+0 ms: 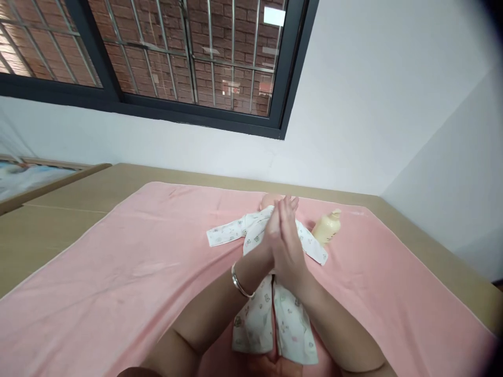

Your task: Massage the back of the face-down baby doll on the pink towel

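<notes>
Pink cloth (157,262), soft-looking and lightly creased, covers much of the pale, wood-toned surface (58,230) before you, which meets a smooth white wall (353,104). Above it is a dark-framed window (173,68), with metal bars (233,31) and rough brown brick (220,63) beyond. Your left hand (272,233), a shiny silver bangle (237,281) at its wrist, and your right hand (291,251) are pressed palm to palm, fingers straight and pointing away from you. Behind them on the cloth lies a doll (255,235) in white clothes (293,324) with small prints, arms outspread, legs towards you; whether you touch it, I cannot tell. Beside its right-hand sleeve (313,246) is a rounded, cream-yellow bottle (327,228).
</notes>
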A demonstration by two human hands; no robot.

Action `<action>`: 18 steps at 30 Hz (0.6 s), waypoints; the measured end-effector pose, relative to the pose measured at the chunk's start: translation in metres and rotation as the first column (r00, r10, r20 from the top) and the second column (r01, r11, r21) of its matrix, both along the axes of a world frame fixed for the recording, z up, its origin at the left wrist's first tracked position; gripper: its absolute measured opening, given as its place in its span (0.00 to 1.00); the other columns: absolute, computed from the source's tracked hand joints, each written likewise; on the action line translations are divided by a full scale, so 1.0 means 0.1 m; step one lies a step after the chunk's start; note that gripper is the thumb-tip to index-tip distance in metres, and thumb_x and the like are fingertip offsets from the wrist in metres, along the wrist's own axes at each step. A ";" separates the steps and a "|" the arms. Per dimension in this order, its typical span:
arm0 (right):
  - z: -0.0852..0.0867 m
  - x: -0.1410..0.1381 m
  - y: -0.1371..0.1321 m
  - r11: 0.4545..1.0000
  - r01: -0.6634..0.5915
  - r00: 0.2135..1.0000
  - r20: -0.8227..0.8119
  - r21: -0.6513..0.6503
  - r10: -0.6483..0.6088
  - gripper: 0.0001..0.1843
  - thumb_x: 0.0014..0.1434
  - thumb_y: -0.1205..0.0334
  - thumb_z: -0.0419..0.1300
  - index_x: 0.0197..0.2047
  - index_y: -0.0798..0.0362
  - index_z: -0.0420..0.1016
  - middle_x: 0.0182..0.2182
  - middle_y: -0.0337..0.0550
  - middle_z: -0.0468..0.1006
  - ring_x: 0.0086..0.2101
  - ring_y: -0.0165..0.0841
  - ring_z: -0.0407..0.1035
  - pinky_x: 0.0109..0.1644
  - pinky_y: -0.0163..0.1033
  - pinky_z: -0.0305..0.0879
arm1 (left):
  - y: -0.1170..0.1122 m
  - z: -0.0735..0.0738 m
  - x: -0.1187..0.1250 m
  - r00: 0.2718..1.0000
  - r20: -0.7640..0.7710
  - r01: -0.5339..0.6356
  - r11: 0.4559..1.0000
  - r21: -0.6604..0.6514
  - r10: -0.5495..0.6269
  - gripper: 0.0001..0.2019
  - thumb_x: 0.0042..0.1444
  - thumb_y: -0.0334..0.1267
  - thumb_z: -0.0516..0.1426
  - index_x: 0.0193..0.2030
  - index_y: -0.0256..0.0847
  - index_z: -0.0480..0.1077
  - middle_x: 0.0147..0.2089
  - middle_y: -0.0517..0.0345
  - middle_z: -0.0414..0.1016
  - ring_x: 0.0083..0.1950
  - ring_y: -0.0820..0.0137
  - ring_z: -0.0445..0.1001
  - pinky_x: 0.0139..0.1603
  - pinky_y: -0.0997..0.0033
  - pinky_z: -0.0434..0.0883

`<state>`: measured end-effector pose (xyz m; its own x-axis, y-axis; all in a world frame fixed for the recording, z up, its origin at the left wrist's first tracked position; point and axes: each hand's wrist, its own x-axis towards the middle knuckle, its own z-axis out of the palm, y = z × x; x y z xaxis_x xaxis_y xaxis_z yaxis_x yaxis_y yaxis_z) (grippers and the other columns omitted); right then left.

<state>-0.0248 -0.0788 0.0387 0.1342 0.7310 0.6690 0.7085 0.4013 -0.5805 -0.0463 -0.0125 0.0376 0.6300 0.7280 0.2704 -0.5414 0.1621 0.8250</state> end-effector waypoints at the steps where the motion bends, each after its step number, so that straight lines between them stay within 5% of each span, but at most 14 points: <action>1: 0.01 0.05 0.01 1.000 -0.014 0.999 -0.040 0.025 0.015 0.32 0.72 0.49 0.37 0.75 0.46 0.34 0.74 0.39 0.35 0.72 0.41 0.30 0.74 0.59 0.37 | -0.05 0.00 0.01 1.000 -0.015 -0.010 1.000 0.025 0.011 0.29 0.65 0.58 0.43 0.71 0.57 0.53 0.75 0.68 0.50 0.77 0.66 0.36 0.77 0.56 0.40; 7: 0.06 0.36 0.17 0.974 0.022 0.999 0.025 0.224 -0.029 0.31 0.70 0.44 0.29 0.74 0.38 0.36 0.74 0.29 0.34 0.71 0.42 0.27 0.73 0.64 0.29 | -0.33 0.29 -0.19 0.996 -0.083 0.047 0.987 0.154 -0.035 0.26 0.67 0.57 0.41 0.70 0.61 0.54 0.73 0.75 0.52 0.77 0.65 0.38 0.77 0.55 0.43; 11: -0.01 0.21 0.16 0.979 -0.003 0.996 0.083 0.203 -0.014 0.34 0.70 0.42 0.29 0.74 0.41 0.29 0.74 0.32 0.28 0.71 0.45 0.23 0.72 0.67 0.26 | -0.29 0.44 -0.34 0.994 -0.073 0.095 0.990 0.109 -0.088 0.29 0.66 0.61 0.33 0.70 0.66 0.52 0.72 0.76 0.54 0.76 0.67 0.40 0.76 0.52 0.46; 15: -0.05 -0.06 -0.04 0.983 -0.110 0.986 0.144 0.146 0.089 0.40 0.68 0.38 0.33 0.75 0.48 0.25 0.74 0.38 0.27 0.71 0.48 0.23 0.72 0.66 0.31 | -0.15 0.42 -0.37 1.000 -0.009 0.006 1.000 0.012 -0.006 0.33 0.65 0.62 0.32 0.71 0.55 0.54 0.74 0.66 0.53 0.76 0.65 0.44 0.76 0.56 0.46; 18: 0.03 -0.11 -0.17 0.978 -0.161 0.976 0.166 0.133 0.138 0.40 0.68 0.38 0.35 0.75 0.47 0.27 0.74 0.38 0.29 0.71 0.48 0.24 0.72 0.66 0.34 | -0.18 0.33 -0.32 1.000 0.003 -0.024 0.999 0.037 0.024 0.30 0.66 0.60 0.36 0.70 0.56 0.54 0.74 0.66 0.52 0.76 0.65 0.42 0.76 0.55 0.45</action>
